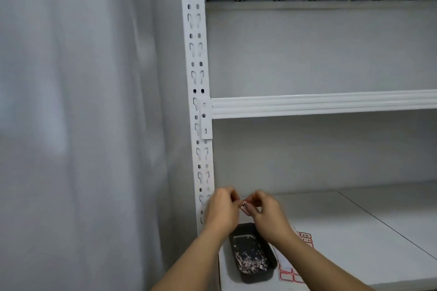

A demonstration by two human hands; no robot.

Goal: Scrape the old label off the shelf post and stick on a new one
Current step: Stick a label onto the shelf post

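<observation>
Low in the frame's centre, the left hand (222,210) and right hand (266,212) together pinch a small red-bordered white sticker label (246,208), just right of the white perforated steel shelf post (198,106). Judging from the black plastic tray (251,253) holding scrapings, sticking comes next: align it squarely on bare metal, then press flat.

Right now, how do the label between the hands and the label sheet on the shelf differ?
The label is one small red-edged piece, pinched in the air by both hands; the label sheet holds several and lies flat beside the black tray, partly hidden by the right forearm. Both are white with red borders.
</observation>
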